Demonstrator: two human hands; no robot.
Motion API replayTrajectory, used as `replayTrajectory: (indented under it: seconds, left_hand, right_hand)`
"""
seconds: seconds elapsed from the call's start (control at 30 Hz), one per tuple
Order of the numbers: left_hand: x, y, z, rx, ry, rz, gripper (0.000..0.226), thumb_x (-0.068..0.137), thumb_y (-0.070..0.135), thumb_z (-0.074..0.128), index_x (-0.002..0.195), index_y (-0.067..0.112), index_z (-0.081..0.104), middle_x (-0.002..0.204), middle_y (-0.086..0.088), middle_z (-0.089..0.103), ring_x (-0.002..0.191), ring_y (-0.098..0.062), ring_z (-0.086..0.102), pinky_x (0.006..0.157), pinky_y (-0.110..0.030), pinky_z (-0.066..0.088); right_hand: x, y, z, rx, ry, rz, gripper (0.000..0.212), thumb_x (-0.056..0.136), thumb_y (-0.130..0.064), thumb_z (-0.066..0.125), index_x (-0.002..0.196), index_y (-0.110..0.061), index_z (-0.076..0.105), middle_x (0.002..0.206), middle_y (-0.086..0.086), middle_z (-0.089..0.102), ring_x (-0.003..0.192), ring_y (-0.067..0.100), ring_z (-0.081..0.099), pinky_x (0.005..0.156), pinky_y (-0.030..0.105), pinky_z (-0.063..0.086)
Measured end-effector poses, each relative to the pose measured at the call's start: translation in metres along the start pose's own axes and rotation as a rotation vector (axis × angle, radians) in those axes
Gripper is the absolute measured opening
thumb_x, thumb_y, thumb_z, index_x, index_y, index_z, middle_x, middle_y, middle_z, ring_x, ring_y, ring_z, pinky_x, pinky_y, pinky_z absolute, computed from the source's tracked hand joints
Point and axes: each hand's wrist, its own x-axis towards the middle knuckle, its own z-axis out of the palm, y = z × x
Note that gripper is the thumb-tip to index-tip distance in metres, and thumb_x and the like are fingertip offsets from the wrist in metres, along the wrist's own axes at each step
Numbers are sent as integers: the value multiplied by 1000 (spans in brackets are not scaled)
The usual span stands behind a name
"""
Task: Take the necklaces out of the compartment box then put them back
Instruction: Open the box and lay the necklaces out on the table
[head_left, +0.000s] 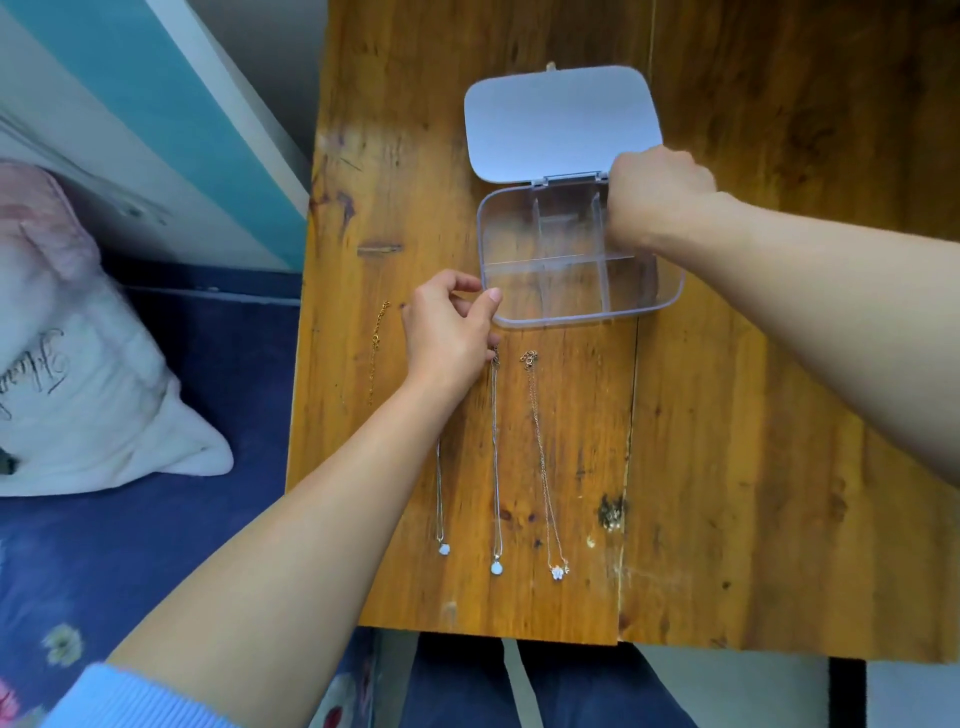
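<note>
A clear compartment box (524, 291) lies on the wooden table (727, 467), its white lid (561, 122) folded open behind it. The compartments I can see hold nothing. My right hand (657, 195) reaches down into the box's far right compartment, fingers curled and hidden. My left hand (449, 327) sits at the box's near left corner, thumb against the rim, fingers pinching the top end of a silver necklace (496, 467) with a round pendant. Beside it lie a second silver necklace (440, 499), a flower-pendant necklace (543, 467) and a thin gold chain (375, 348) at the left.
The table's left edge borders a bed with a blue floral cover (156, 545) and a white pillow (88, 395). A teal and white wall (171, 104) stands behind it. The table's near edge runs just above my lap (519, 686).
</note>
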Motion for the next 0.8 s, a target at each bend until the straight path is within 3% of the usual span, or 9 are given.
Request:
replayTrajectory:
  seconds: [0.17,0.33,0.53,0.67,0.8]
  left_hand:
    - [0,-1,1,-4,0,1,14,91,17,65,102,11,59,87,-26,69,67,-29,72,53,-34,60]
    - [-1,0,-1,0,-10,3,17,91,17,65,105,8,59,86,-25,69,68,-30,72,53,-34,60]
    - [-1,2,-1,25,-8,3,15,90,18,66,101,10,60,85,-24,70,69,-31,73,56,-36,60]
    - [1,1,-2,66,-10,9,11,89,23,67,93,17,60,76,-14,71,75,-29,72,83,-51,56]
    - [5,4,-5,138,-7,6,20,84,27,72,99,17,63,88,-6,67,91,-29,67,84,-48,56]
  right_hand:
    - [-1,2,3,57,-8,-2,14,90,-12,60,103,-8,61,83,13,56,71,31,56,57,34,44]
    - [-5,6,5,109,3,23,11,88,-12,64,97,-10,59,72,8,50,55,22,46,45,24,32]
    - [-16,5,-1,145,40,40,16,83,-15,70,96,-8,63,80,11,57,69,28,55,53,30,39]
    - [-33,25,-16,473,30,93,9,80,-20,71,77,-12,70,72,5,68,67,18,66,55,25,47]
    - [-66,60,-24,1021,2,196,13,76,-10,64,64,-11,67,69,9,71,58,12,71,40,15,43]
